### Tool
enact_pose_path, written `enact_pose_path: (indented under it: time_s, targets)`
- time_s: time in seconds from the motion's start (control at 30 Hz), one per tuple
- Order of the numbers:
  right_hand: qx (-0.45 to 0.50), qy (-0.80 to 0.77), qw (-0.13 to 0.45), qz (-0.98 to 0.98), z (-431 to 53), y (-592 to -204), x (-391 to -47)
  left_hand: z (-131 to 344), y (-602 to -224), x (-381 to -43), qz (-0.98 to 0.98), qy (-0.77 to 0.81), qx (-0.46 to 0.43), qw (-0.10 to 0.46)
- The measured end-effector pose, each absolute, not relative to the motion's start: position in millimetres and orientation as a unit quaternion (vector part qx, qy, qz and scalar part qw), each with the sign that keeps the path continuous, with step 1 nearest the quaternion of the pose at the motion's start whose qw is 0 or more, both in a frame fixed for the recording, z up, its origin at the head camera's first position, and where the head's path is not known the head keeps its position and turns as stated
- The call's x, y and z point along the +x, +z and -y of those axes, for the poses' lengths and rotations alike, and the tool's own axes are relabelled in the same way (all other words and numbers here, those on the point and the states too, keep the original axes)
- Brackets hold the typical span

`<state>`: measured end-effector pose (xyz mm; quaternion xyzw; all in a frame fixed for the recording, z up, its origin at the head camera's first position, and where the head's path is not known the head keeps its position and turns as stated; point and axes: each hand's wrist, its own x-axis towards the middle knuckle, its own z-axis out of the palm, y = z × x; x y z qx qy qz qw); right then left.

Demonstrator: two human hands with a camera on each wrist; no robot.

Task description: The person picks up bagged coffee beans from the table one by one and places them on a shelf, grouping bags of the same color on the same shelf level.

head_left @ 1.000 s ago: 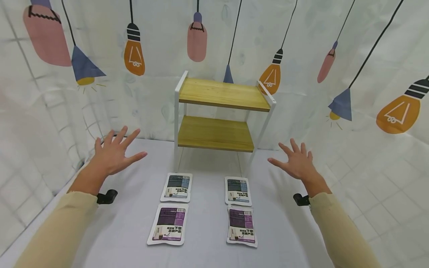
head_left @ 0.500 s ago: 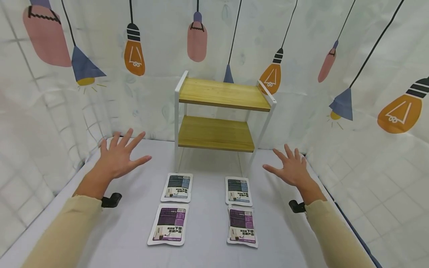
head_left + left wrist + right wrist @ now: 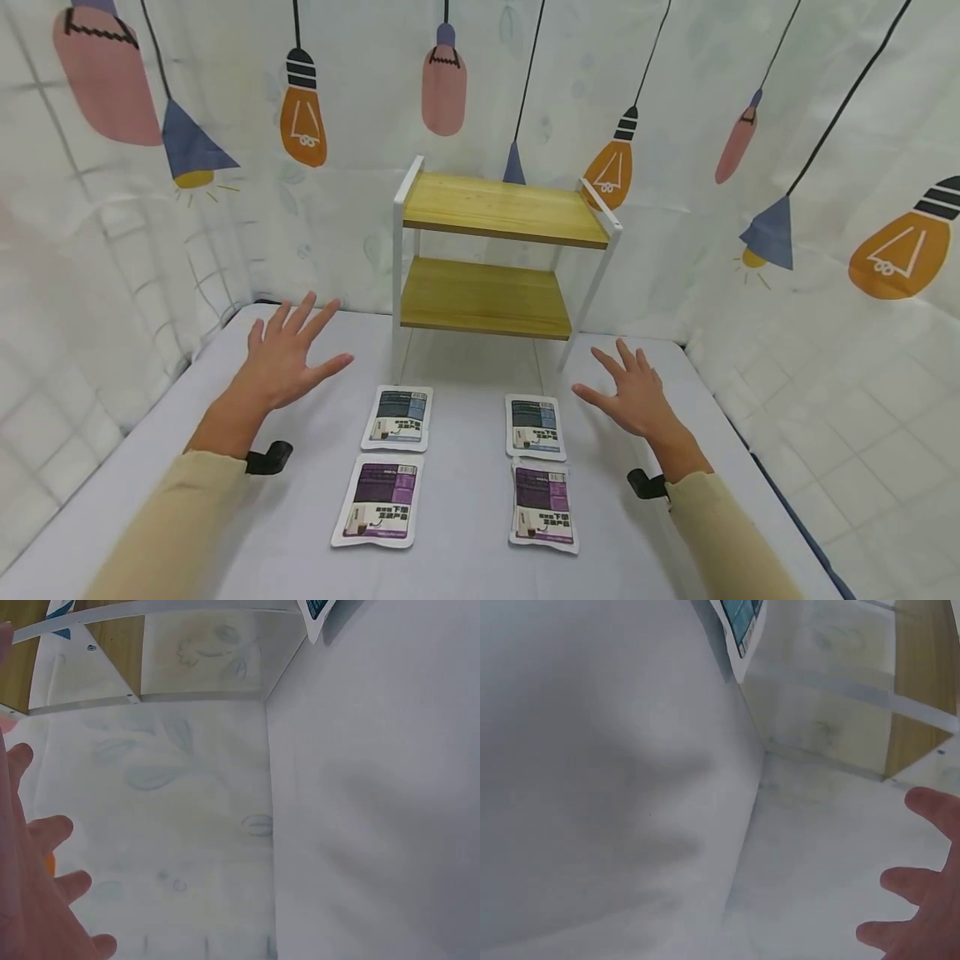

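Observation:
My left hand hovers over the left part of the table, fingers spread and holding nothing. Spread in the same way, my right hand is over the right part. Between them lie flat white-edged pouches in two columns. A blue-label pouch is nearest my left hand, with a purple-label pouch in front of it. On the right, another blue-label pouch lies behind a second purple-label pouch. In the wrist views, the fingers of the left and the fingers of the right touch nothing.
A two-tier shelf with wooden boards and a white frame stands at the back of the white table. Behind and beside it hangs a pale curtain printed with lamps. Each wrist wears a black camera mount.
Both hands have moved inward, toward the pouches, and the right one has also come lower in view. The pouches and the shelf stay in place.

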<state>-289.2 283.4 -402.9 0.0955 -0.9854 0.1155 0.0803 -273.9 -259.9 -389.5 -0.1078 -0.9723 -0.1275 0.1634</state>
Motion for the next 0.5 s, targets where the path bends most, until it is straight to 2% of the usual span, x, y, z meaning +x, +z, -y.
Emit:
enact_pose_path:
  time_s: [0.5]
  targets:
    - [0.096,0.200,0.077,0.972,-255,-429,-264,236,-403,-282,0.936,-0.243,-0.149,0.209]
